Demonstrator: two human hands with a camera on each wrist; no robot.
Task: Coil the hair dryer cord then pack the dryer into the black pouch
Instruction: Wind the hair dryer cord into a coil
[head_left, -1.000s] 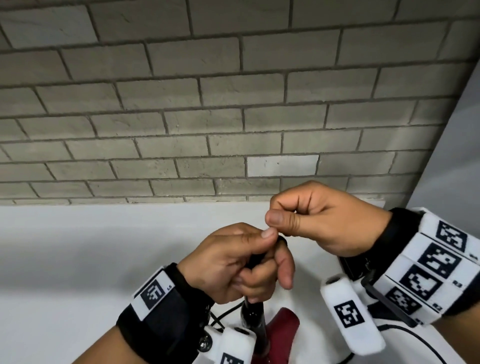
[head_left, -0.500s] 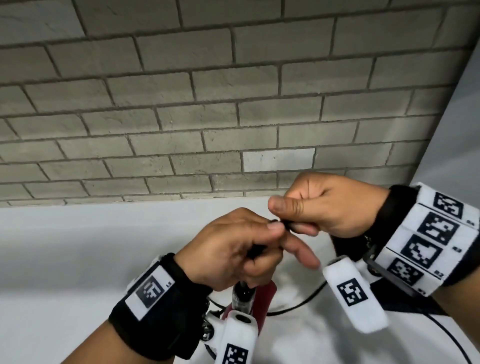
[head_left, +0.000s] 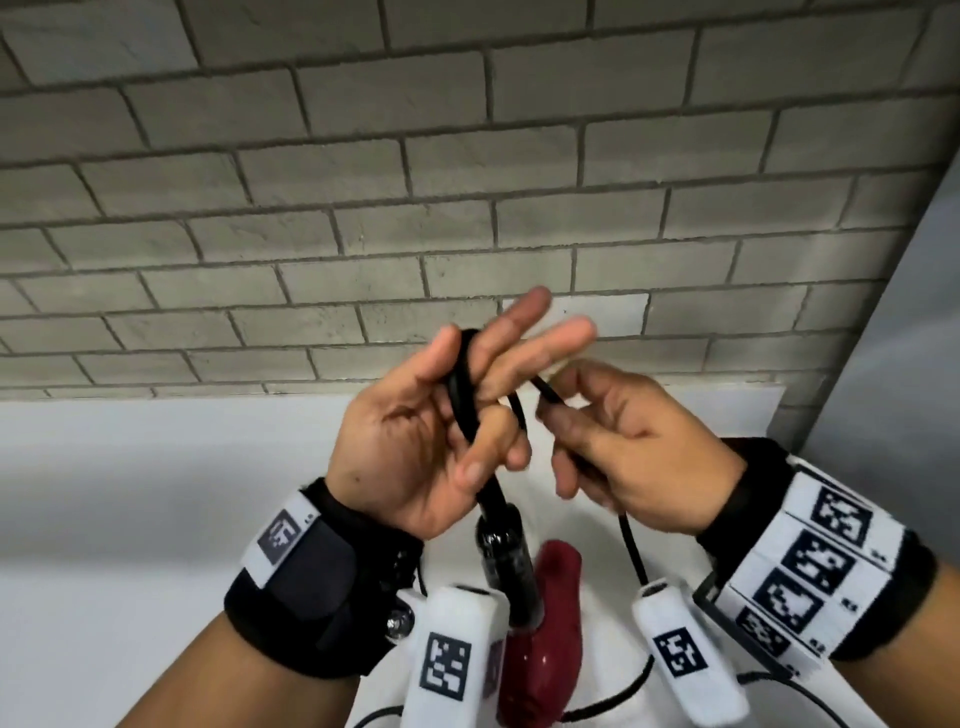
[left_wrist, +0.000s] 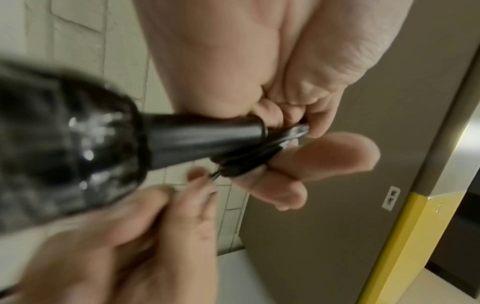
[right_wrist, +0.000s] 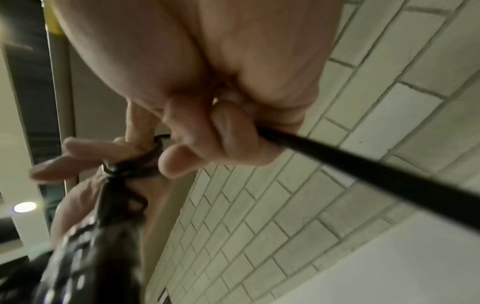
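Note:
My left hand (head_left: 405, 431) is raised palm up with two fingers straight. Its thumb and curled lower fingers hold loops of the black hair dryer cord (head_left: 462, 395) wound round those fingers. The dryer hangs under this hand, black handle (head_left: 506, 566) above the dark red body (head_left: 550, 644). Just to the right, my right hand (head_left: 613, 441) pinches the cord, which then drops away below it (head_left: 631, 545). The left wrist view shows the loops (left_wrist: 246, 162) at the handle's tapered end (left_wrist: 202, 142). The right wrist view shows the cord (right_wrist: 363, 174) leaving my curled fingers. No black pouch is in view.
A grey brick wall (head_left: 467, 182) fills the background, with a white surface (head_left: 130, 493) below it. A grey panel (head_left: 909, 364) stands at the right. More cord lies on the surface at the bottom right (head_left: 613, 701). The left wrist view shows a wall outlet (left_wrist: 391, 198) and a yellow post (left_wrist: 405, 236).
My left hand has turned palm up and straightened two fingers, and the cord now loops round them. My right hand has dropped beside those fingers, still pinching the cord. The dryer hangs more in view.

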